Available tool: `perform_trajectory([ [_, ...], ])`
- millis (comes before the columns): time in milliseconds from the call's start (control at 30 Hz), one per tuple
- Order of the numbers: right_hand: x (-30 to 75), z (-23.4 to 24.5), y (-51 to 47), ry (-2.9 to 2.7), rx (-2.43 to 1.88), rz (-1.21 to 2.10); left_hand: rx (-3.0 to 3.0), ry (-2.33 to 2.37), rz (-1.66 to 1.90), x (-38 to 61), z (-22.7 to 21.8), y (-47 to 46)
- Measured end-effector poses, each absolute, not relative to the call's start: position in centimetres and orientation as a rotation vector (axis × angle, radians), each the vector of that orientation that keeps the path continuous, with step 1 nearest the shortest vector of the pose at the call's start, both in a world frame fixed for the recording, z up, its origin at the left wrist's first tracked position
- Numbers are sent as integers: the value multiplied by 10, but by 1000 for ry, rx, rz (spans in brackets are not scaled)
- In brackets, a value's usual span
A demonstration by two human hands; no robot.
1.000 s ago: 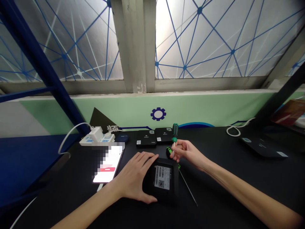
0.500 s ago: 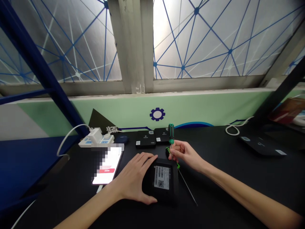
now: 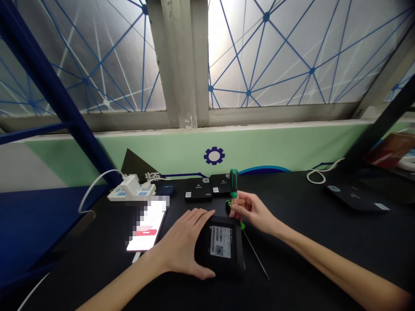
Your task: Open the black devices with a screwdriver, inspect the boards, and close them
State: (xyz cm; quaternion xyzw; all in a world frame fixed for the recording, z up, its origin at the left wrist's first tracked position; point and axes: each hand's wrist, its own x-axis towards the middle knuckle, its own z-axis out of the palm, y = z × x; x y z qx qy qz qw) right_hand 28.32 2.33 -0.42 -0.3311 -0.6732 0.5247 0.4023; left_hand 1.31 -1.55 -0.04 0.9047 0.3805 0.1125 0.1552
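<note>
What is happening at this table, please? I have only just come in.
A person's left hand holds a black box on the table, thumb and fingers spread along its edges. The right hand holds a green screwdriver upright by its shaft, over the far right corner of the box. Whether the tip touches a screw cannot be seen. A second screwdriver lies to the right of the box.
</note>
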Motion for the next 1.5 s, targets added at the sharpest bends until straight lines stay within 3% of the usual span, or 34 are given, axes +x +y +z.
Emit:
perform_trajectory([
  [433, 292, -1, 33, -1604, -1079, 1100, 2505, 1128, 273, 11, -8, -13],
  [700, 308, 13, 30, -2232, -1482, 376, 2519, 1152, 238, 10, -6, -14],
  [833, 313, 26, 25, -2519, -1475, 195, 2533, 1165, 226, 11, -2, -14],
  [1233, 324, 18, 31, -2640, -1539, 110, 2563, 1307, 609, 9, 3, -8],
  [1500, 323, 17, 30, -2673, -1541, 163, 2550, 1442, 370, 10, 5, -5],
])
